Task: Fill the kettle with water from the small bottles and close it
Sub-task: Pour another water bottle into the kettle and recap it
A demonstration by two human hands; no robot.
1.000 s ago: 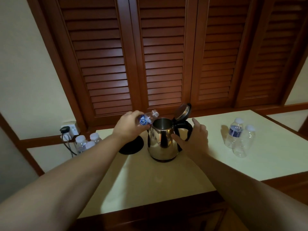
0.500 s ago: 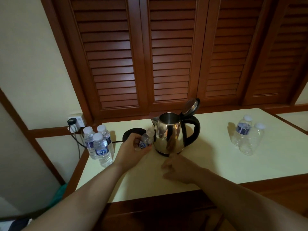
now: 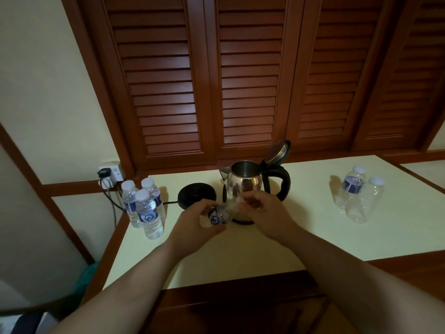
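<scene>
A steel kettle (image 3: 243, 182) stands on the cream table (image 3: 313, 227), its lid (image 3: 277, 151) tipped up and its black handle to the right. My left hand (image 3: 197, 227) grips a small clear bottle (image 3: 218, 216) with a blue label, lying tilted in front of the kettle. My right hand (image 3: 262, 210) is at that bottle's neck end, fingers pinched around a small white cap (image 3: 240, 201). Three full bottles (image 3: 144, 208) stand at the table's left edge. Two empty-looking capped bottles (image 3: 358, 194) stand on the right.
The kettle's black base (image 3: 197, 195) lies left of the kettle, its cord running to a wall socket (image 3: 110, 171). Wooden louvred doors (image 3: 240, 80) rise behind the table. A dark wood edge (image 3: 240, 283) borders the table front.
My left hand has lowered the bottle from over the kettle's mouth to in front of the kettle. My right hand left the handle side and came to the bottle's neck.
</scene>
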